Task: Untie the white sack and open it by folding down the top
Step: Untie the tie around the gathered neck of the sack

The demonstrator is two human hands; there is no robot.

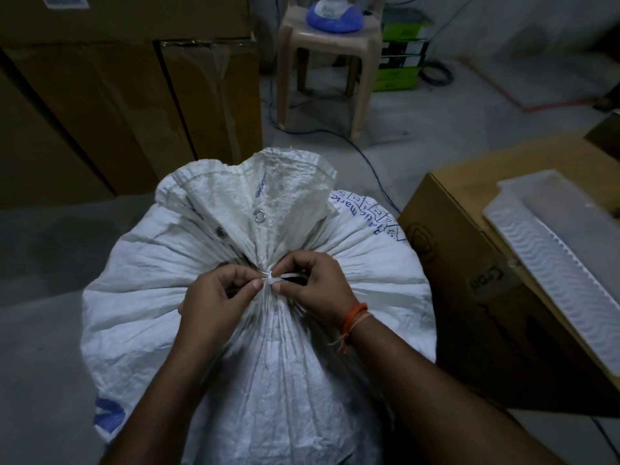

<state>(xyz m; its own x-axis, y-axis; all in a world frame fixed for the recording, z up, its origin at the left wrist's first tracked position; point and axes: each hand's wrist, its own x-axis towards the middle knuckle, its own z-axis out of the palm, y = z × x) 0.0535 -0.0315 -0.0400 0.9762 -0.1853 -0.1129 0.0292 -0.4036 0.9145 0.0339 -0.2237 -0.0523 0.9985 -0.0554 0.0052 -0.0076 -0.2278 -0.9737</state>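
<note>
Two bare arms reach up from the bottom of the frame to a big white sack (167,297) that fills the middle and the bottom. It stands on the grey floor (436,129). Its top is bunched tight into a neck, and a thin white tie (273,280) goes round that neck. The tie is still knotted. Above the knot the loose top of the sack fans out like a flower, with two small metal rings (258,216) in the cloth. Blue letters run along the sack's upper right side.

Just left of the knot is the left hand (214,297). Its grip is pressed together, thumb and finger pinching the tie at the knot. The right hand (315,286) sits just right of the knot. Its grip is also pinching a flat loop of the tie. The fingertips of both hands almost meet at the knot. An orange thread band (352,317) is round the right wrist.

Right of the sack, near it, is a brown cardboard box (469,280). A white wavy tray (553,263) lies on top of that box. Tall brown boxes (117,95) stand in the upper left of the frame, behind the sack. At the top middle is a tan plastic stool (365,62) with a blue and white thing (332,18) on its seat. A blue wire (369,162) runs along the floor from the stool toward the sack. Green and black boxes (399,55) are stacked just right of the stool.
</note>
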